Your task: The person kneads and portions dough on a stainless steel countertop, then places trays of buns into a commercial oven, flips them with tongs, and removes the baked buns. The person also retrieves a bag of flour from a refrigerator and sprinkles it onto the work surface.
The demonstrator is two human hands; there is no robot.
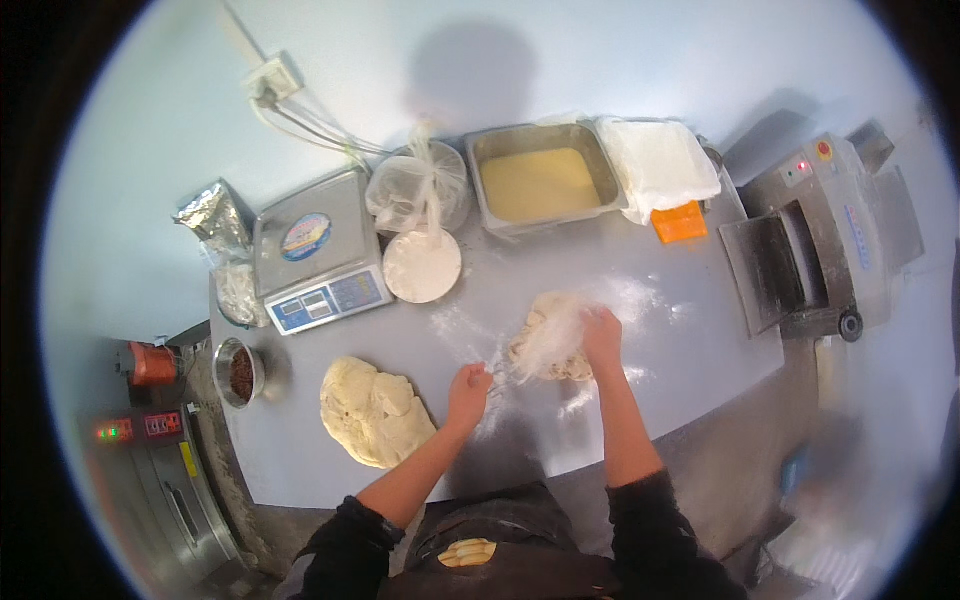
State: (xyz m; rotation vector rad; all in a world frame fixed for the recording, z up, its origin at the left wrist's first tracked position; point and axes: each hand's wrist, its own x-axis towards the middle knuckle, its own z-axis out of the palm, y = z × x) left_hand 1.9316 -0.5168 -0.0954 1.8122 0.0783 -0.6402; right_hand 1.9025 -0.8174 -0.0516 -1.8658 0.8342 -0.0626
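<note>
Head view: on the tabletop [290, 430], speckled dough [548, 315] under blurred white powder [548, 345]. Just right of this dough, right hand [602, 340], fingers bent, opening and hold unclear. Just left, left hand [470, 386], fingers curled nearly closed, contents hidden. Farther left, pale dough [372, 412].

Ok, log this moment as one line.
Left hand: left of smaller dough; Right hand: at smaller dough's right edge; Flour: blurred over it; Larger dough: left of both hands

I count two dough lumps [368, 412], one metal bowl [256, 368] at nine o'clock, one scale [342, 255] at ten, one yellow-filled pan [550, 219] at one.
</note>
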